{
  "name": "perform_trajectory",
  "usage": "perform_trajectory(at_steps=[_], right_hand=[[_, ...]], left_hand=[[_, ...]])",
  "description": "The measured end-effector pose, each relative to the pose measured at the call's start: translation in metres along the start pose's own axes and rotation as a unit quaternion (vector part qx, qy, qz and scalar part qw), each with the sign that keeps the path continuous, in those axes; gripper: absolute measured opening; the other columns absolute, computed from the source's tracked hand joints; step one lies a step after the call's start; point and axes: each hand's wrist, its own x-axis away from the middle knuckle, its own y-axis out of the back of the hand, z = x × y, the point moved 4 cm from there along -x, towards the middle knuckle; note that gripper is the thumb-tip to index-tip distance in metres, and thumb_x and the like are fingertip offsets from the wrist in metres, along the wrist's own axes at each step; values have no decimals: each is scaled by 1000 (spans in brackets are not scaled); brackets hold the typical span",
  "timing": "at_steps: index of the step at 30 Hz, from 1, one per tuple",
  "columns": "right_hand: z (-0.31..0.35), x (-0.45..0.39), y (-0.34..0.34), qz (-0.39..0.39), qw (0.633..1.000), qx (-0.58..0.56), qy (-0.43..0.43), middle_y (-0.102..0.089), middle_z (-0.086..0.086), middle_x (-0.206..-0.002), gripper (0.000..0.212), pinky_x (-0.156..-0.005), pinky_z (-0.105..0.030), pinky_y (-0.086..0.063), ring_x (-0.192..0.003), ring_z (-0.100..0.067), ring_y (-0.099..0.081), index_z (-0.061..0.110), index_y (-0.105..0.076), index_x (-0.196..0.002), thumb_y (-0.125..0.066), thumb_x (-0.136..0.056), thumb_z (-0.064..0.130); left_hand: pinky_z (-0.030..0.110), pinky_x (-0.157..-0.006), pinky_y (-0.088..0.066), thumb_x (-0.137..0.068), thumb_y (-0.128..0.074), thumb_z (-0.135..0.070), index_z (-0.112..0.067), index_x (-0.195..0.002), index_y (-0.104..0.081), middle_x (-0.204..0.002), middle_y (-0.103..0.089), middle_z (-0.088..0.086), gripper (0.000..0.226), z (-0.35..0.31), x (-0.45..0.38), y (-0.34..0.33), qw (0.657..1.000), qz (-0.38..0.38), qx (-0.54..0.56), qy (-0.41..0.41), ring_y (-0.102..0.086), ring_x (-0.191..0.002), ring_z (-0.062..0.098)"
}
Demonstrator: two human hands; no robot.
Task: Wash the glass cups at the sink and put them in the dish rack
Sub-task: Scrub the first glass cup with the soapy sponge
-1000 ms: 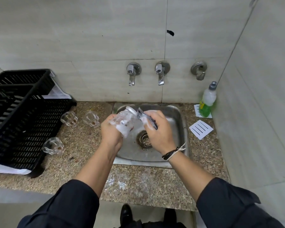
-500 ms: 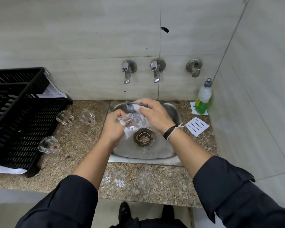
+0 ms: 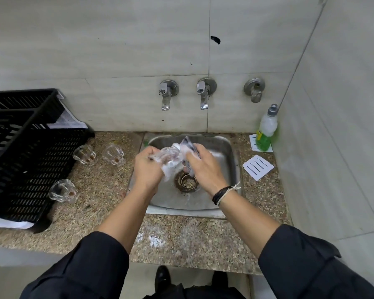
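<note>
Over the steel sink (image 3: 225,147) my left hand (image 3: 148,169) grips a soapy glass cup (image 3: 170,158). My right hand (image 3: 205,167) holds a dark scrubbing pad (image 3: 189,145) against the cup's foamy side. Three more glass cups stand on the granite counter left of the sink: one (image 3: 84,154) and another (image 3: 113,154) near the wall, a third (image 3: 62,190) nearer me. The black dish rack (image 3: 26,160) sits at the far left and I see no cups in it.
Two taps (image 3: 166,93) (image 3: 204,91) and a third fitting (image 3: 254,89) stick out of the tiled wall above the sink. A green soap bottle (image 3: 266,130) and a white lined card (image 3: 258,167) sit on the counter at right, by the side wall. Papers lie under the rack.
My right hand has moved the pad back from over the cup's top to its right side. The cup has turned a little in my left hand. The view shifted slightly.
</note>
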Motion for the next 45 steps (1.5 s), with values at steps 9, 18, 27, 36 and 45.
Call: perform_trajectory(at_steps=[9, 18, 27, 36, 45], right_hand=[[-17, -34, -2, -80, 994, -3, -77, -74, 6, -93, 61, -87, -46, -59, -87, -15, -72, 25, -61, -98, -72, -53, 65], [3, -28, 0, -161, 985, 54, 19, -70, 8, -88, 31, -77, -41, -59, -80, -11, -69, 34, -64, -92, -56, -88, 64], [20, 21, -47, -37, 803, 527, 277, -71, 0, -85, 27, -63, -34, -50, -91, -23, -58, 17, -70, -103, -48, -87, 20], [-8, -17, -65, -26, 946, 319, -47, -73, -9, -89, 21, -78, -38, -54, -89, -30, -68, 11, -74, -87, -58, -88, 25], [-16, -12, -85, 158, 751, 586, 261, -64, -13, -124, 32, -98, -40, -49, -120, -31, -57, 4, -66, -119, -45, -94, 7]], left_hand=[[44, -81, -57, -87, -67, 4, -17, -136, -47, -124, -65, 25, 57, -8, 6, -15, 959, 211, 142, 126, -72, -89, 25], [37, -88, -49, -96, -59, -38, -1, -94, -75, -97, -68, 17, 40, 11, 8, -29, 856, 206, 365, 303, -63, -87, 27], [33, -71, -53, -95, -53, -29, -10, -84, -64, -77, -61, 9, 25, 20, -2, -24, 847, 138, 430, 279, -62, -72, 21], [28, -60, -55, -96, -59, -19, -12, -83, -66, -77, -63, 7, 17, 45, 1, -26, 916, 81, 339, 199, -65, -66, 16], [34, -76, -57, -83, -68, -24, -10, -84, -70, -89, -66, 11, 15, 54, -4, -12, 926, 59, 319, 195, -67, -81, 23]])
